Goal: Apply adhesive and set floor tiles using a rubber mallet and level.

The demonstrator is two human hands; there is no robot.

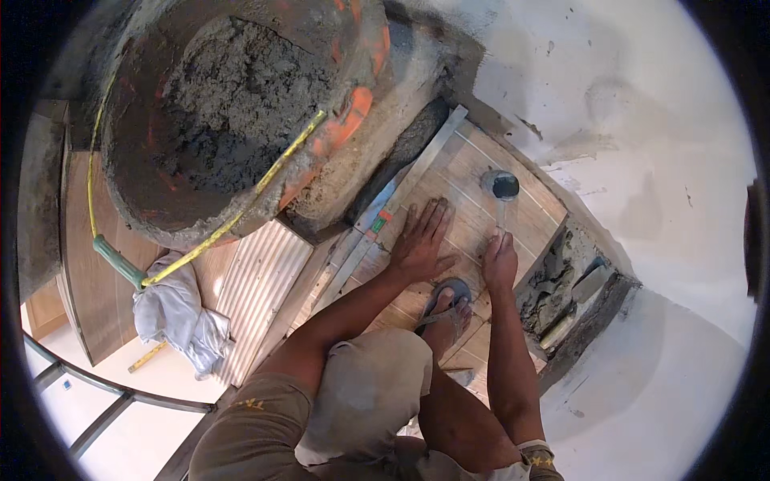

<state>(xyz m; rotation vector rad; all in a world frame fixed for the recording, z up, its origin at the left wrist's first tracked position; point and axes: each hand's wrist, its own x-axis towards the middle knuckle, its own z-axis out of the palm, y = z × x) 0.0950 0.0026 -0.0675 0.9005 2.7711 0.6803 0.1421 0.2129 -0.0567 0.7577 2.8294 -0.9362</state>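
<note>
My left hand (423,240) lies flat on the wood-look floor tiles (464,172), fingers stretched out. To its right, my right hand (499,261) is closed round the pale handle of a mallet (503,186), whose round head with a dark face is over the tiles. Left of my left hand, a long spirit level (417,170) with a green vial runs along the tile edge. My sandalled foot (446,317) rests on the tiles between my arms. A trowel (592,282) lies in the rough mortar gap beside my right forearm.
A large mortar-caked orange bucket (341,120) of wet grey mortar (241,96) stands at the upper left, its yellow handle hanging over the side. Below it are a crumpled cloth (180,309) and a ribbed tile back (261,280). White walls (642,160) close in the right; a metal railing (104,409) curves lower left.
</note>
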